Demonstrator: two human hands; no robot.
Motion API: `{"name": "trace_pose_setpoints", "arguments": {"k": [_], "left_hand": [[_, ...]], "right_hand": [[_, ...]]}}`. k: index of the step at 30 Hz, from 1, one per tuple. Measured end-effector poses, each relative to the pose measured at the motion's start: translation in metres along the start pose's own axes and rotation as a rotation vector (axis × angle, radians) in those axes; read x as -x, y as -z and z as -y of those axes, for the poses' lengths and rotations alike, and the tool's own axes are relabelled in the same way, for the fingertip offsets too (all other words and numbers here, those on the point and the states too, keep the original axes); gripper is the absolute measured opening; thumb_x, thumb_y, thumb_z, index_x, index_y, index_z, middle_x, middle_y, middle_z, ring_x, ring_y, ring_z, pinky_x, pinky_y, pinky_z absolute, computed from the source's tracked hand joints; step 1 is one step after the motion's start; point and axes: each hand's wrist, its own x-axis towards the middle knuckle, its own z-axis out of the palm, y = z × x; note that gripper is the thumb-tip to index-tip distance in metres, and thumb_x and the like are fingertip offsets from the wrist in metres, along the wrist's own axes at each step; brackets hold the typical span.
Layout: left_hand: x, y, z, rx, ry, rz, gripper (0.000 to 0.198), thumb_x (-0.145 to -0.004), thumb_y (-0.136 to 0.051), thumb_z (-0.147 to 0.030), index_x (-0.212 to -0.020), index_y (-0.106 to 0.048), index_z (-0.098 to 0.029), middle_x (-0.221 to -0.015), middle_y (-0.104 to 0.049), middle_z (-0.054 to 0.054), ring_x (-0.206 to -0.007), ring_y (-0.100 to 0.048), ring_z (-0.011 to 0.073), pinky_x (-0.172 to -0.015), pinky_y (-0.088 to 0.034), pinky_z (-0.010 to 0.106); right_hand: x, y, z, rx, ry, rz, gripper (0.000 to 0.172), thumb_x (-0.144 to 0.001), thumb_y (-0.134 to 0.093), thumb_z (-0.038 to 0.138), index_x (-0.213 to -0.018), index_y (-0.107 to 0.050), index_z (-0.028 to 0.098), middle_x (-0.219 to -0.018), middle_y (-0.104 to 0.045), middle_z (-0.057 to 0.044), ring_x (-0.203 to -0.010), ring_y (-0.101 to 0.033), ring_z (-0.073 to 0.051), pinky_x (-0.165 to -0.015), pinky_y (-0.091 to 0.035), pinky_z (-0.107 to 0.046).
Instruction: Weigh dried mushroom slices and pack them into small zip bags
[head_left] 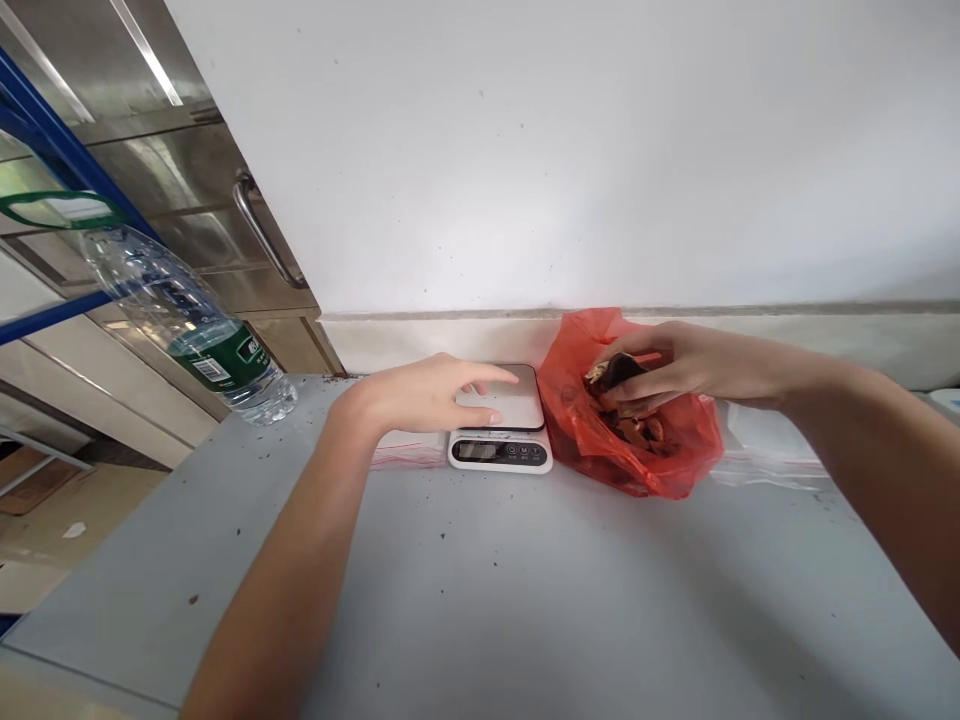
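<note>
My left hand [431, 393] reaches over the steel plate of a small white digital kitchen scale [502, 455], thumb and fingers apart, holding nothing. The scale's plate has nothing on it that I can see, and its display looks dark. To the right, a red plastic bag [562, 400] stands with its mouth spread, brown dried pieces [649, 435] inside. In the bag's mouth my right hand [675, 370] has its fingers closed around a dark brown dried mushroom [621, 370] with a pale, ragged edge. Part of the fingers is hidden by the bag.
Clear zip bags [409, 450] lie left of the scale, and more zip bags [772, 450] lie right of the red bag. A large water bottle [225, 350] stands at the table's [480, 600] left edge. Behind rises a white wall [562, 150]. Dark crumbs dot the tabletop.
</note>
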Motion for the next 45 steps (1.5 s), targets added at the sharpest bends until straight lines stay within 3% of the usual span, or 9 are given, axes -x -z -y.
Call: {"name": "trace_pose_setpoints", "arguments": {"k": [5, 10, 15, 20, 28, 37, 41, 45], "left_hand": [[0.004, 0.006, 0.01, 0.012, 0.091, 0.021, 0.068, -0.097, -0.053, -0.056, -0.161, -0.043, -0.035, -0.156, -0.058, 0.002, -0.134, -0.059, 0.0285, -0.111, -0.044, 0.035], [0.01, 0.011, 0.03, 0.018, 0.196, -0.009, 0.073, -0.095, -0.052, -0.062, -0.163, -0.038, -0.038, -0.162, -0.051, 0.001, -0.141, -0.053, 0.0287, -0.11, -0.045, 0.036], [0.009, 0.009, 0.045, 0.009, 0.26, 0.005, 0.074, -0.094, -0.053, -0.063, -0.162, -0.038, -0.041, -0.159, -0.055, 0.001, -0.14, -0.055, 0.0302, -0.112, -0.044, 0.039], [0.001, 0.004, 0.045, 0.001, 0.29, 0.056, 0.072, -0.095, -0.053, -0.063, -0.162, -0.039, -0.04, -0.156, -0.057, 0.004, -0.137, -0.057, 0.0315, -0.113, -0.045, 0.043], [-0.009, -0.001, 0.043, -0.024, 0.261, 0.096, 0.072, -0.098, -0.052, -0.06, -0.163, -0.036, -0.037, -0.159, -0.054, 0.006, -0.136, -0.059, 0.0304, -0.112, -0.046, 0.042], [-0.007, 0.0, 0.042, -0.023, 0.254, 0.09, 0.075, -0.096, -0.053, -0.063, -0.163, -0.037, -0.035, -0.159, -0.054, 0.007, -0.137, -0.057, 0.0309, -0.111, -0.046, 0.043], [0.001, 0.002, 0.042, -0.035, 0.242, 0.065, 0.073, -0.096, -0.051, -0.061, -0.163, -0.038, -0.035, -0.157, -0.057, 0.006, -0.138, -0.056, 0.0297, -0.111, -0.046, 0.039], [0.002, 0.002, 0.044, -0.045, 0.264, 0.078, 0.077, -0.094, -0.052, -0.065, -0.164, -0.036, -0.035, -0.156, -0.056, 0.008, -0.136, -0.058, 0.0297, -0.111, -0.046, 0.041]], "right_hand": [[0.004, -0.014, 0.025, -0.059, 0.079, 0.172, 0.018, -0.066, -0.078, 0.033, -0.075, -0.068, 0.02, -0.073, -0.063, 0.002, -0.068, -0.06, -0.013, -0.068, -0.052, -0.027], [-0.019, -0.044, 0.048, 0.041, 0.129, 0.096, 0.011, -0.073, -0.072, 0.018, -0.083, -0.07, 0.022, -0.081, -0.069, 0.001, -0.074, -0.067, -0.016, -0.073, -0.054, -0.028], [-0.059, -0.072, 0.054, 0.53, 0.113, -0.056, 0.035, -0.074, -0.067, 0.003, -0.101, -0.074, 0.022, -0.094, -0.074, -0.003, -0.079, -0.066, -0.017, -0.063, -0.046, -0.025], [-0.081, -0.089, 0.052, 0.632, 0.03, 0.005, 0.021, -0.08, -0.061, 0.002, -0.088, -0.073, 0.018, -0.077, -0.073, -0.006, -0.065, -0.066, -0.019, -0.055, -0.042, -0.027], [-0.072, -0.09, 0.046, 0.575, 0.037, -0.055, 0.031, -0.084, -0.063, 0.006, -0.11, -0.072, 0.021, -0.116, -0.076, -0.007, -0.091, -0.071, -0.018, -0.063, -0.047, -0.023], [-0.06, -0.081, 0.033, 0.486, 0.106, -0.077, 0.04, -0.074, -0.071, 0.011, -0.112, -0.071, 0.023, -0.11, -0.076, -0.007, -0.09, -0.071, -0.024, -0.064, -0.05, -0.029], [-0.057, -0.078, 0.032, 0.478, 0.117, -0.102, 0.045, -0.076, -0.073, 0.013, -0.12, -0.07, 0.023, -0.123, -0.074, -0.008, -0.103, -0.071, -0.025, -0.073, -0.053, -0.028], [-0.052, -0.076, 0.036, 0.48, 0.077, -0.116, 0.047, -0.081, -0.074, 0.02, -0.127, -0.068, 0.023, -0.121, -0.075, -0.008, -0.09, -0.073, -0.023, -0.072, -0.053, -0.029]]}}
